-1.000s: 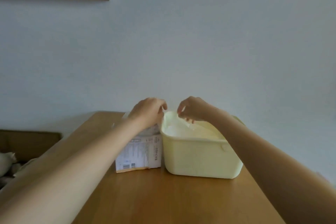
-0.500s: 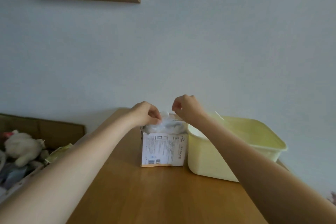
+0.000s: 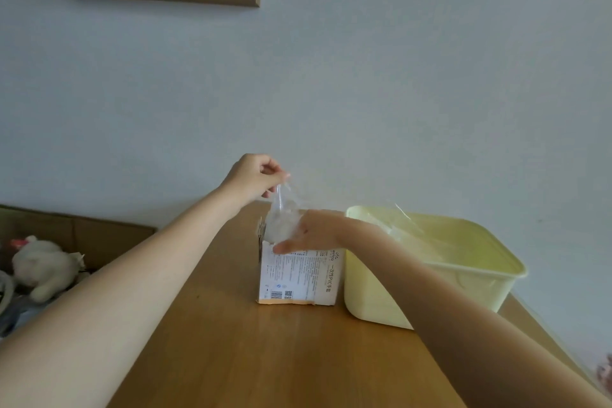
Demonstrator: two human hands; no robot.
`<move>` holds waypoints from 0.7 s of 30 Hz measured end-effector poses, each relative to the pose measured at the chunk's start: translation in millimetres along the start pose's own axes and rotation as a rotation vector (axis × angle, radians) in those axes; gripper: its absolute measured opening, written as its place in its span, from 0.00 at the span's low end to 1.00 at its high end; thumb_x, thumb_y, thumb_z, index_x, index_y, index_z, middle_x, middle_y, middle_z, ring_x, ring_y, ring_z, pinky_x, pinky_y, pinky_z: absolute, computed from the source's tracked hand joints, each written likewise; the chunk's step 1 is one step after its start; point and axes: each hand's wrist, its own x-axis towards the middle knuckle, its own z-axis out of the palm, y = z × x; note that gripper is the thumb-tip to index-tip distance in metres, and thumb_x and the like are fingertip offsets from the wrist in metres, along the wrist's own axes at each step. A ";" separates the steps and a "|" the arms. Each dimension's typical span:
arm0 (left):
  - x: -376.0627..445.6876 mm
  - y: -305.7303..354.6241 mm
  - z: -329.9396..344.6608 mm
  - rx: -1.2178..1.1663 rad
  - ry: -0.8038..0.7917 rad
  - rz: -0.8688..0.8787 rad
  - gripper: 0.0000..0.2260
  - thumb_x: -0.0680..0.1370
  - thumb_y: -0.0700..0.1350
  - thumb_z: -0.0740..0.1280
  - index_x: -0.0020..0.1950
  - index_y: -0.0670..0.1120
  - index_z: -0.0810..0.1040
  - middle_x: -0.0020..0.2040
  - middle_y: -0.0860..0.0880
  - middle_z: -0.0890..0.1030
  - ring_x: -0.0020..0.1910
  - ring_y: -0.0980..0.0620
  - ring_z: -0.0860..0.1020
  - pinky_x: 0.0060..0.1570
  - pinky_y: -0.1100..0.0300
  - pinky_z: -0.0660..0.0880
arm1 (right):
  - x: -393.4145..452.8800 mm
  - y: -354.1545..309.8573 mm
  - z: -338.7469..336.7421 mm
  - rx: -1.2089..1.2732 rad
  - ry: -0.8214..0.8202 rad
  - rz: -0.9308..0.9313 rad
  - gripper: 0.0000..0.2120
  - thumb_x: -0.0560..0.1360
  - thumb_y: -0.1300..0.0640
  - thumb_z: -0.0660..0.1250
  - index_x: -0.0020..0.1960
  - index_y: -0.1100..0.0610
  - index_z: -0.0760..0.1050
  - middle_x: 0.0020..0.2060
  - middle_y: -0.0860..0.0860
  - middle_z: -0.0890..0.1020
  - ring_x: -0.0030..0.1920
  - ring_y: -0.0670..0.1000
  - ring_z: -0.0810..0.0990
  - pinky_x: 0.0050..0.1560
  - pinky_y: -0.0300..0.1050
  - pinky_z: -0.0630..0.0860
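The left hand [image 3: 255,179] is pinching the top edge of a clear disposable glove [image 3: 283,220] between thumb and fingertips, so the glove is hanging just above the open top of the glove box [image 3: 298,275]. The right hand [image 3: 314,232] is lying open against the glove's lower part at the box's top, with its fingers straight and pointing left. I cannot tell whether it is sliding into the glove or steadying the box. The box is standing on the bench [image 3: 265,358] right beside a pale yellow plastic bin [image 3: 430,278] carrying a clear liner [image 3: 405,225]. As I judge it, one glove is nearly out of the box, and putting it on is what is remaining.
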 end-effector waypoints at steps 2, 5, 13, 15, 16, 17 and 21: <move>2.8 5.3 -1.7 -0.019 0.058 0.011 0.06 0.77 0.43 0.67 0.40 0.45 0.75 0.35 0.48 0.77 0.34 0.54 0.75 0.37 0.63 0.74 | 1.7 -3.4 4.0 -0.054 -0.059 -0.013 0.23 0.75 0.39 0.62 0.32 0.53 0.59 0.30 0.47 0.66 0.29 0.44 0.65 0.32 0.35 0.62; 8.1 15.3 -3.8 -0.094 0.204 0.037 0.07 0.77 0.42 0.66 0.39 0.45 0.74 0.34 0.49 0.77 0.33 0.55 0.75 0.34 0.66 0.73 | 5.8 -4.3 8.8 -0.068 -0.095 0.004 0.25 0.74 0.38 0.63 0.32 0.54 0.57 0.30 0.47 0.64 0.30 0.45 0.64 0.33 0.37 0.62; 15.8 33.5 -7.5 -0.147 0.394 0.025 0.10 0.79 0.43 0.62 0.38 0.47 0.68 0.35 0.52 0.75 0.31 0.58 0.74 0.23 0.74 0.69 | 9.0 5.2 -7.9 0.241 0.122 -0.004 0.24 0.72 0.40 0.67 0.51 0.61 0.77 0.41 0.54 0.80 0.39 0.51 0.78 0.43 0.40 0.75; 15.9 37.8 -5.0 -0.216 0.428 0.003 0.09 0.79 0.42 0.60 0.39 0.46 0.68 0.36 0.51 0.76 0.31 0.57 0.75 0.25 0.71 0.73 | 4.3 9.4 -21.0 0.464 0.332 -0.020 0.15 0.73 0.49 0.69 0.46 0.63 0.79 0.38 0.56 0.80 0.36 0.50 0.76 0.39 0.40 0.73; 16.0 39.9 -3.8 -0.264 0.446 -0.007 0.07 0.79 0.42 0.60 0.40 0.45 0.68 0.37 0.50 0.76 0.31 0.56 0.76 0.28 0.67 0.76 | 1.0 10.5 -26.3 0.632 0.440 -0.038 0.11 0.74 0.55 0.69 0.43 0.64 0.79 0.37 0.56 0.79 0.35 0.50 0.74 0.38 0.39 0.72; 15.5 42.5 -2.7 -0.289 0.469 -0.009 0.06 0.79 0.42 0.59 0.42 0.44 0.68 0.37 0.50 0.76 0.30 0.55 0.76 0.31 0.64 0.77 | -2.5 12.1 -31.5 0.812 0.535 -0.056 0.08 0.74 0.60 0.68 0.43 0.66 0.79 0.36 0.56 0.78 0.35 0.49 0.73 0.37 0.38 0.70; 12.5 52.3 -3.5 -0.273 0.550 0.007 0.04 0.78 0.42 0.58 0.49 0.42 0.68 0.36 0.52 0.74 0.31 0.57 0.76 0.35 0.62 0.74 | -14.8 20.7 -55.3 1.260 0.754 -0.085 0.08 0.75 0.65 0.66 0.37 0.60 0.75 0.33 0.55 0.79 0.30 0.47 0.75 0.33 0.36 0.71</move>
